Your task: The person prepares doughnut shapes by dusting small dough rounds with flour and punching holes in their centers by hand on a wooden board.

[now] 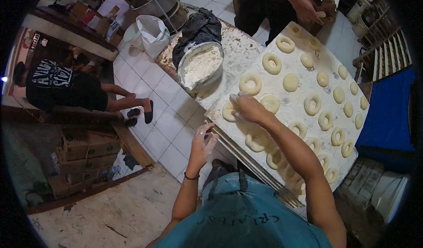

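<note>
A floured board (277,98) bears rows of dough rings and round dough pieces. My right hand (249,108) reaches over its left part, fingers bent and closed at a dough ring (228,111); the fingertips are partly hidden. Beside it lie a round dough piece (269,103) and another dough ring (250,84). My left hand (204,147), dusted with flour, is just off the board's near left edge, its fingers curved and apart with nothing in them. Close to the board, a metal bowl (201,67) holds flour.
The bowl stands on a floured table (238,41) beside a black cloth or bag (200,25). Across the board are another person's hands (310,10). A white sack (152,34) stands on the tiled floor. Another person (66,85) is at the left, above stacked cardboard boxes (88,144).
</note>
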{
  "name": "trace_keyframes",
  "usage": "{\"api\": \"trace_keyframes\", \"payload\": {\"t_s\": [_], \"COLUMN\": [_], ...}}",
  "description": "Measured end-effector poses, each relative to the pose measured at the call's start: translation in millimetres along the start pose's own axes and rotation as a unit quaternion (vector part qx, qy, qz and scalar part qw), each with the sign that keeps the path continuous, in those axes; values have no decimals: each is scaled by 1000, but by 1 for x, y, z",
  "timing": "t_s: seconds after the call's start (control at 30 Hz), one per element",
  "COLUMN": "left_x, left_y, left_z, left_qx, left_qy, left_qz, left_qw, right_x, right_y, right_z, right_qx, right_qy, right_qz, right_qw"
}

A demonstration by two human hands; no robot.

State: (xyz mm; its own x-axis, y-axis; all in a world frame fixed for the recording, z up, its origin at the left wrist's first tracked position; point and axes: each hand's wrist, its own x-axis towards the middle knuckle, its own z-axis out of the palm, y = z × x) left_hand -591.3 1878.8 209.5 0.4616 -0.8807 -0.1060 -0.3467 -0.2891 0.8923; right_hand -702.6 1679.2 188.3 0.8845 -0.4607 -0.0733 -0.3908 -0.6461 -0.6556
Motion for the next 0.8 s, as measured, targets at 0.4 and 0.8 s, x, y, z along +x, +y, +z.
{"api": "trace_keyframes", "payload": {"t_s": [0.4,0.8], "left_x": [-17,-149], "left_y": [9,-27], "left_z": [-7,-77], "left_qx": [-654,-344], "left_qy": [-25,126], "left_qz": [-156,-35], "left_qw": [740,930], "right_x": [-70,-107], "right_y": [-105,-216], "right_z": [17,144], "right_qx": [68,493], "right_qy": [183,115], "right_qz": [-162,107], "right_qw": [967,856]}}
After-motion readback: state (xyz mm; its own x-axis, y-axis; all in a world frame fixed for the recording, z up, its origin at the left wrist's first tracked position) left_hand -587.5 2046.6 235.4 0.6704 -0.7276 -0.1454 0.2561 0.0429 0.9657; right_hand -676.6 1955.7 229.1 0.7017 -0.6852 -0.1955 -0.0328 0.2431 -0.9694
